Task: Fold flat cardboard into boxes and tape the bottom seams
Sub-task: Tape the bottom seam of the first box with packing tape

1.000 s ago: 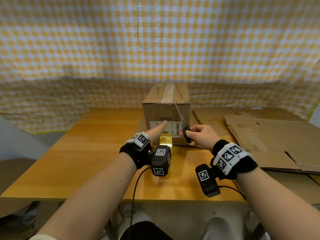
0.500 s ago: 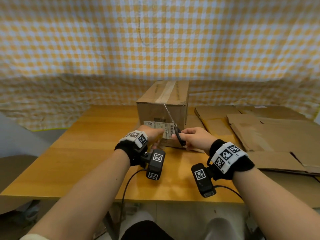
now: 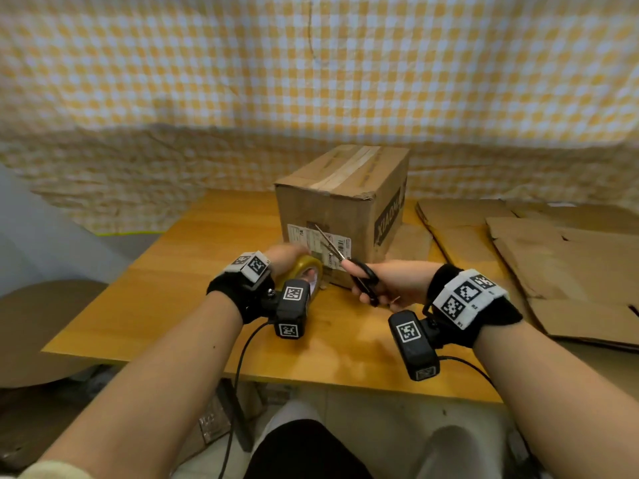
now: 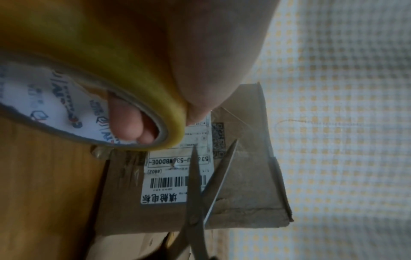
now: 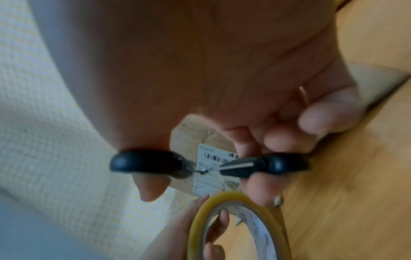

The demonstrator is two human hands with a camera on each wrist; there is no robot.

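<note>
A folded cardboard box (image 3: 345, 209) stands on the wooden table (image 3: 173, 305), its top seam taped, a white shipping label (image 4: 175, 176) on its near face. My left hand (image 3: 287, 257) grips a yellowish tape roll (image 3: 304, 271) just before the box, fingers through its core (image 4: 124, 121). My right hand (image 3: 390, 285) holds black-handled scissors (image 3: 359, 278) with thumb and fingers in the loops (image 5: 144, 163). The blades (image 4: 206, 176) stand parted, pointing at the label, right of the tape roll (image 5: 233, 219).
Flat cardboard sheets (image 3: 553, 257) lie stacked on the right side of the table. A yellow checked cloth (image 3: 311, 81) hangs behind. The table's near edge (image 3: 311, 382) is above my knees. A round cardboard shape (image 3: 45, 326) sits low at the left.
The box has turned so a side face with print shows. My left hand left the label and now holds the tape roll. The scissors stay in my right hand, blades parted.
</note>
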